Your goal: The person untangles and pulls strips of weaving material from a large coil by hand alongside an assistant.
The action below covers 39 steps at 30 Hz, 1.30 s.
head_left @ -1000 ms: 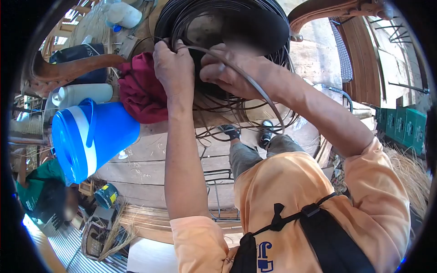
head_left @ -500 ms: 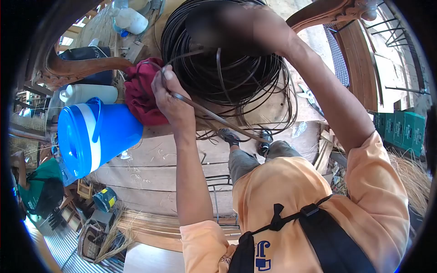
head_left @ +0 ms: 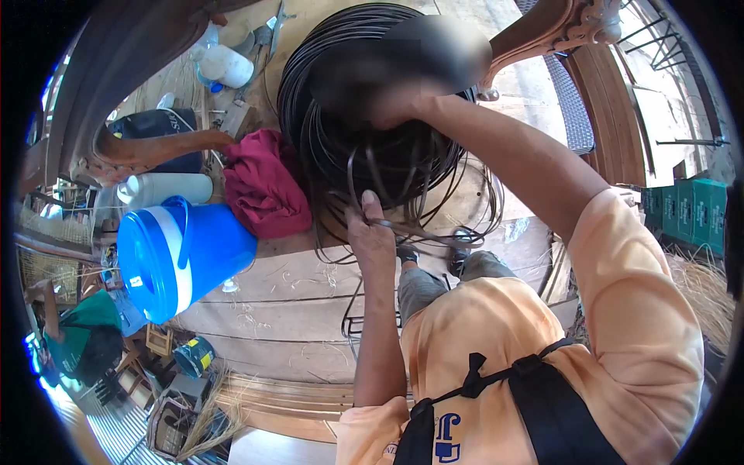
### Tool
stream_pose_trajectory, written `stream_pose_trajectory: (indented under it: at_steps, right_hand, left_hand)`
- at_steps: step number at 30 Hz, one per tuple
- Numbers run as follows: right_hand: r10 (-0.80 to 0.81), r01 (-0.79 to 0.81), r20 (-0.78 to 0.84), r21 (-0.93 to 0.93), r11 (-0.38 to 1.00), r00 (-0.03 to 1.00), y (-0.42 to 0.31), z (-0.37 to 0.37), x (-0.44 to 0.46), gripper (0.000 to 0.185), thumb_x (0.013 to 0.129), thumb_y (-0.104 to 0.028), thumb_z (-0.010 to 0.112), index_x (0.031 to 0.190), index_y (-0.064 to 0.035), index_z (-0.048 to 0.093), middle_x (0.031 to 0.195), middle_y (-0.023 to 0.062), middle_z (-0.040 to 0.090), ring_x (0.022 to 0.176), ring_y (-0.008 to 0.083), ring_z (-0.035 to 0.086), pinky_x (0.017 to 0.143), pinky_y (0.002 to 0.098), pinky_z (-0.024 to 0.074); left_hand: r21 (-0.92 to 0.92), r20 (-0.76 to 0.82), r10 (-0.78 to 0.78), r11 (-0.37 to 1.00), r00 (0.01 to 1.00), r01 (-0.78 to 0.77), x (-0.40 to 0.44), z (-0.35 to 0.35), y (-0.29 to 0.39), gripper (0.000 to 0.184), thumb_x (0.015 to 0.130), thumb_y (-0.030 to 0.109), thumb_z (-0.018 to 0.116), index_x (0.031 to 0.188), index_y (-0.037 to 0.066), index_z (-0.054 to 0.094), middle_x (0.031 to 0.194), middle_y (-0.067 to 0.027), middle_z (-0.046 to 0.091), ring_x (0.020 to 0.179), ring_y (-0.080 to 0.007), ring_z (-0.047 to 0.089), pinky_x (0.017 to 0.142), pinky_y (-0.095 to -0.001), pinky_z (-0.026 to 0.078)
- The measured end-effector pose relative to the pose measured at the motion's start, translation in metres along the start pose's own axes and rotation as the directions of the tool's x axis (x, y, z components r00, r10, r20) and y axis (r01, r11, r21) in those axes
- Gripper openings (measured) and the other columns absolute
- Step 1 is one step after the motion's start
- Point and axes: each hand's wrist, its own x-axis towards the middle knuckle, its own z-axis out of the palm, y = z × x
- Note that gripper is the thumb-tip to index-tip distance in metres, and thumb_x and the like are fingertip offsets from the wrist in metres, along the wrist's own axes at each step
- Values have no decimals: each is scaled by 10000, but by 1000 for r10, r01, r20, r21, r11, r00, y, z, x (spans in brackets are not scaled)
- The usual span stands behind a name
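Observation:
A big coil of dark flat weaving strip lies on the wooden bench, its loose loops hanging over the front edge. My left hand is closed around a length of the strip at the coil's near side, thumb on top. My right hand reaches over the middle of the coil; blur and a dark patch hide its fingers, so I cannot see what they hold. Beside the coil, to the left, sits a crumpled dark red cloth.
Left of the bench edge are a blue lidded bucket and a white bottle. Carved wooden legs frame the coil. Green boxes stand at right. Another person in green is at far left.
My left hand has moved right and nearer to my body, still gripping the strip. My right hand has shifted left and lower over the coil. The whole view has tilted slightly.

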Motion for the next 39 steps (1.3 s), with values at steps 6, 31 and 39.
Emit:
stream_pose_trajectory:
  at_steps: [6,31,39]
  right_hand:
    - [-145,177,190,-165,970,971,64,74,79,433,932,-307,323,1235,-92,544,1302,117,509,1233,223,445,1032,347,319]
    - [42,58,-637,135,989,770,14,-43,0,186,802,-163,541,763,-8,637,770,148,653,754,301,638,662,351,508]
    - [163,41,-231,684,728,959,37,-50,-15,154,807,-158,537,808,-28,619,677,55,610,520,155,575,409,296,414]
  left_hand:
    - [-388,364,-588,609,722,692,2,0,24,614,827,639,498,1029,61,554,772,-26,538,641,-106,482,482,-270,334]
    - [-6,-19,-42,999,999,42,61,-70,18,340,918,315,553,1014,-1,633,719,-24,589,522,-80,475,457,-221,363]
    - [70,-58,192,980,980,-188,26,-66,7,204,904,151,545,1014,-3,622,939,-140,608,888,-219,588,802,-325,448]
